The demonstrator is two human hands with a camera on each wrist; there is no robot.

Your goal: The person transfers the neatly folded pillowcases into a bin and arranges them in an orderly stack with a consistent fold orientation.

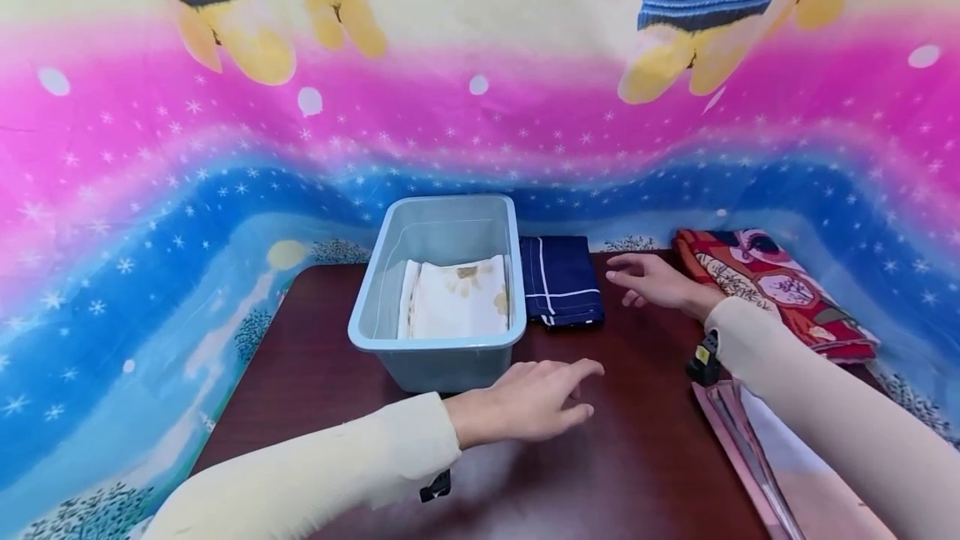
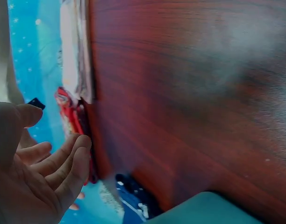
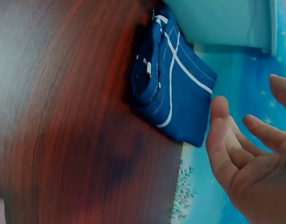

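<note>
In the head view my left hand (image 1: 536,398) hovers over the table in front of the blue plastic basin (image 1: 442,369), fingers loosely extended and holding nothing. My right hand (image 1: 654,280) is in the air just right of a folded navy cloth (image 1: 562,277) with white lines, its fingers relaxed and apart. In the right wrist view the fingers (image 3: 220,140) overlap the edge of that cloth (image 3: 189,98). A folded white cloth (image 1: 461,298) with tan floral marks lies inside the basin. The left wrist view shows the left hand (image 2: 45,172) with an empty palm.
A folded red patterned cloth (image 1: 780,290) lies at the back right of the dark wooden table (image 1: 300,357). Nearer, under the right forearm, is a folded pink and white cloth (image 1: 780,457). A printed curtain (image 1: 480,123) hangs behind and around the table.
</note>
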